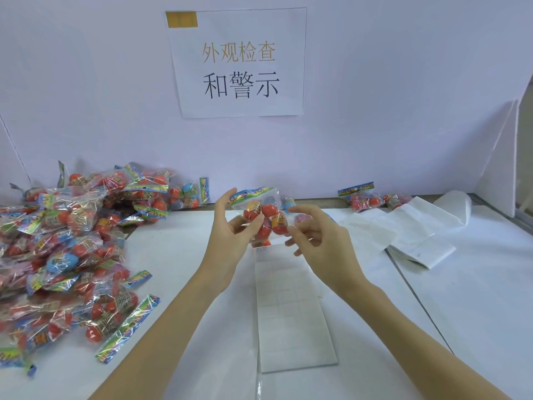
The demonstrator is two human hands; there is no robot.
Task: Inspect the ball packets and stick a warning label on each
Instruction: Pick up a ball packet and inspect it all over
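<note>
A ball packet (261, 210) is held up, pinched by curled left hand (230, 226) fingers and right hand (315, 235) fingertips.

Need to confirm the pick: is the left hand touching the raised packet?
Touching. The head view shows the left hand with fingers on the packet.

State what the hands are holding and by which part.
Left hand grips a ball packet by its lower left side. Right hand pinches the packet's lower right edge.
</note>
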